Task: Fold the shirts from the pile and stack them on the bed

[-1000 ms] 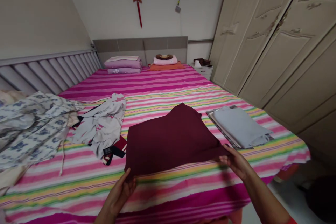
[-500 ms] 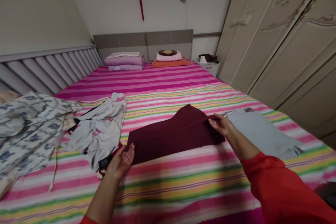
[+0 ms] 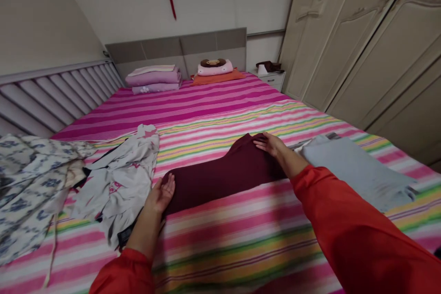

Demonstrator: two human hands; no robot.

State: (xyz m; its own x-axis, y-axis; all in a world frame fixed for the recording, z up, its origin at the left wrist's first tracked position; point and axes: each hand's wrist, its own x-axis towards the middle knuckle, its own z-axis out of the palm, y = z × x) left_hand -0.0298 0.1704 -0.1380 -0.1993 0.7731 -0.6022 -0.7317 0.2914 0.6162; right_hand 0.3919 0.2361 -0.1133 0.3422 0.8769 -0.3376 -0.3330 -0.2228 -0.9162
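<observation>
On the striped bed [image 3: 241, 239], we have a maroon garment [image 3: 217, 181] folded into a long band, lying crosswise between the bed's left and right edges. Our right hand [image 3: 273, 147] pinches its far right corner, thumb and fingers closed on the cloth. Our left hand [image 3: 162, 194] is half open at the garment's left end, palm turned up, fingers slightly curled against the cloth; we cannot tell whether it grips. Toward the bed's right edge we see a folded grey pile [image 3: 354, 170]. Toward the left edge lie a crumpled light-grey top [image 3: 126, 181] and a floral garment [image 3: 31, 193]. Purple bedding [image 3: 155, 76] sits by the head edge.
</observation>
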